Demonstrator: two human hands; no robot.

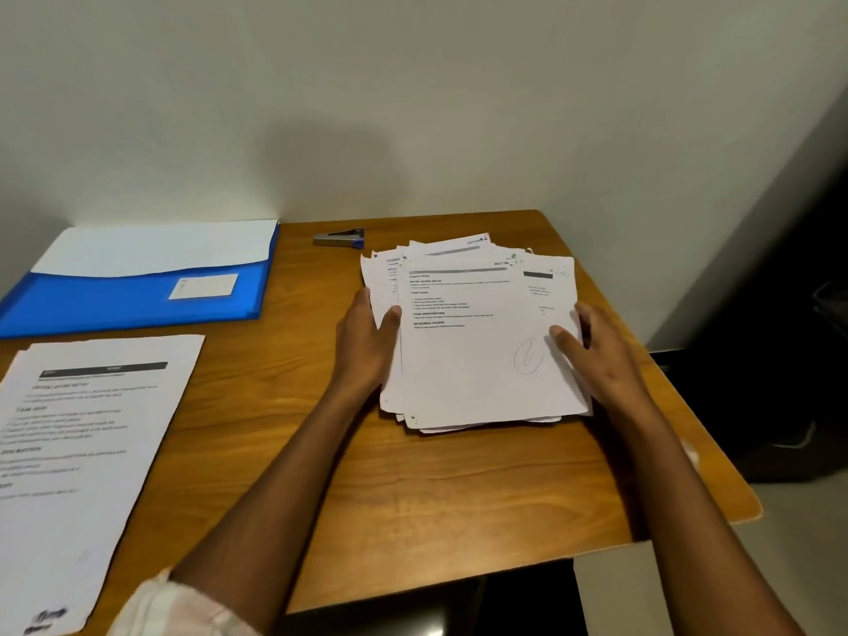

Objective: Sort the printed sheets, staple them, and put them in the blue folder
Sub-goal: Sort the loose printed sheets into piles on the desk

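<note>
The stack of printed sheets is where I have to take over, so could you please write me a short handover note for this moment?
Left hand: holds the left edge of the messy stack of printed sheets, thumb on top.
Right hand: holds the stack's right edge, thumb on the top sheet.
Things: the stack lies on the wooden table; the stapler sits behind it near the wall; the blue folder lies open at far left; a separate pile of sheets lies in front of the folder.
Done: part of the sorting, apparently.
Left: sorting, stapling, filing.
</note>
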